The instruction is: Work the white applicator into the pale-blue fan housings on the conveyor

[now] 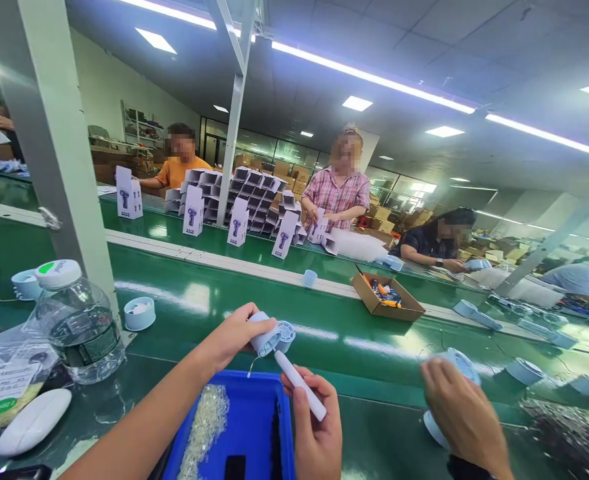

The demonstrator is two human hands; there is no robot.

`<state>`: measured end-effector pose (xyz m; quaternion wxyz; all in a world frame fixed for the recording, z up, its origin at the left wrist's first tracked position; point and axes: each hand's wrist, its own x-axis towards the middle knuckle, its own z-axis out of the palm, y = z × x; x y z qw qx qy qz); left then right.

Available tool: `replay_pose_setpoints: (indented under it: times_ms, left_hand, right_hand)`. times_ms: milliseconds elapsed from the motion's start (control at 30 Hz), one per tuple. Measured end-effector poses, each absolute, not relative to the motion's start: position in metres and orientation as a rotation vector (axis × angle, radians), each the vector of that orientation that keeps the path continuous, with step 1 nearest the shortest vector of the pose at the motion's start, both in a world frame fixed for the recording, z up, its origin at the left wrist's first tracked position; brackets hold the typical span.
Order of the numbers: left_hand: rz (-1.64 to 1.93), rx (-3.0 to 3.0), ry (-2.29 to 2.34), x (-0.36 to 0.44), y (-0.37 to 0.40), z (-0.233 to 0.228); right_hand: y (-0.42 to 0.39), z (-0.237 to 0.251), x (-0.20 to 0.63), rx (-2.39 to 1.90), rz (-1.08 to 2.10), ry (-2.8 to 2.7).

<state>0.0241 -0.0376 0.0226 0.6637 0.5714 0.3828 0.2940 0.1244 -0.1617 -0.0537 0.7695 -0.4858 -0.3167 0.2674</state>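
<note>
Hands meet just above a blue tray (254,427) at the near edge of a green belt (199,293). The left hand (232,337) pinches a pale blue plastic part (272,337) between thumb and fingers and holds it over the tray's far rim, a thin wire hanging from it. The right hand (317,433) is curled around a white stick-shaped tool (300,385), whose upper tip touches the underside of the plastic part. Small clear bits (205,423) lie heaped in the left half of the tray.

Left of the tray stand a water bottle (77,330) with a white cap, a labelled bag (4,390) and a white oval case (33,421). A pale blue ring (139,313) lies on the belt beside a grey post (54,147).

To the right, another person's hand (462,417) grips a similar pale blue piece (457,367); more such pieces lie further along the belt. An open cardboard box (387,297) sits on the far side of the belt. Beyond it, white cartons (194,210) stand upright in front of a stack of folded ones, and 3 people work at the far bench.
</note>
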Motion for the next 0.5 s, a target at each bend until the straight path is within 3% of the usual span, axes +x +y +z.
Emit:
replay_pose_setpoints:
  times_ms: [500]
  left_hand:
    - [0.659, 1.311, 0.857, 0.0238, -0.0418, 0.0244]
  right_hand:
    - [-0.1593, -0.0555, 0.1242, -1.085, 0.544, -0.66]
